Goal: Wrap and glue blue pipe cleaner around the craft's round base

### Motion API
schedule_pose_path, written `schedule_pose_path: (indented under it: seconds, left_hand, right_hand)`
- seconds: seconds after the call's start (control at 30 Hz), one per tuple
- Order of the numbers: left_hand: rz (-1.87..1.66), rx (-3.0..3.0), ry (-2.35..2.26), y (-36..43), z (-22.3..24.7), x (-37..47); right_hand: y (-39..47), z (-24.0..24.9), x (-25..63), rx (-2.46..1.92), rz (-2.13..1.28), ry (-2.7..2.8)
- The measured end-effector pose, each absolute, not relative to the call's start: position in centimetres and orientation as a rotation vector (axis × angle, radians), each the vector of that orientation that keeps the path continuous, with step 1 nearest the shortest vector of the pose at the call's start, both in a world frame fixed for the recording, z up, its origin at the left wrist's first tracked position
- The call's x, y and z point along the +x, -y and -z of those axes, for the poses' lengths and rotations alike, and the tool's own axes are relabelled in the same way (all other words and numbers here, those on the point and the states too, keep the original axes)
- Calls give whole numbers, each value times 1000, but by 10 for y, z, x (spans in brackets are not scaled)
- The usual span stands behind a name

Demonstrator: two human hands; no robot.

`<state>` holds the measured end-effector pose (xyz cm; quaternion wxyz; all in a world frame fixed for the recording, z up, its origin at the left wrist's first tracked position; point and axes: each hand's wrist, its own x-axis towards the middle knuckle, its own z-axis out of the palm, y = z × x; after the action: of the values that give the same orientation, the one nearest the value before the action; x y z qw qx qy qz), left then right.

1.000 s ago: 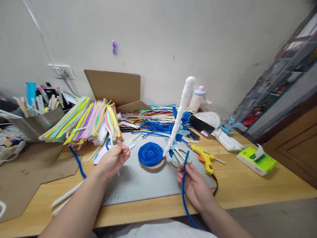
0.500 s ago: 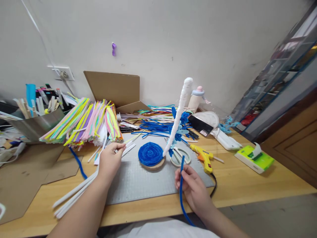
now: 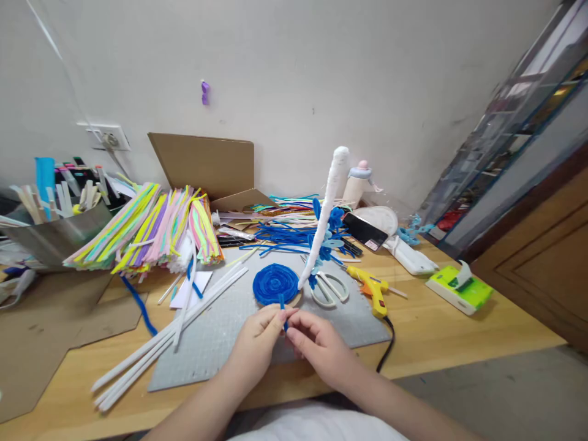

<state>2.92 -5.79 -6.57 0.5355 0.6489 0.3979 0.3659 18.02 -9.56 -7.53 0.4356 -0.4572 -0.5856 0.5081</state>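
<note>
Soft, Bright Light Is Filling a Wide, Warping View

Diffuse light is coming from outside the view, leaving the wall [image 3: 275, 61] pale grey and evenly lit. Faint, soft-edged shadows are darkening the mat [image 3: 202, 352] near the left hand [image 3: 255, 346] and right hand [image 3: 319, 346]. A dull sheen is showing on the metal holder [image 3: 68, 236], while the white stem [image 3: 325, 214] is losing texture near its bright top. The lens is stretching the sides; the shelf [image 3: 509, 141] is leaning and smearing, and the cable [image 3: 46, 30] is blurring at upper left.
</note>
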Motion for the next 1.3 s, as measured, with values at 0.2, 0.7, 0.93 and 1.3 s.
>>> schedule_pose_path:
  seconds: [0.2,0.7,0.93,1.3]
  left_hand:
    - [-983,1133,-1165,28,67,-1]
    - [-919,1805,-1377,-23,95,-16]
    - [-939,1934,-1283,-16,86,-20]
    - [-815,1966,-1078,-9,79,-22]
  right_hand:
    - [77,81,253,-1662,-334,1551]
    - [29,94,274,-1860,48,1791]
    - [68,85,345,-2591,-305,1392]
    - [75,105,361,-2060,-875,868]
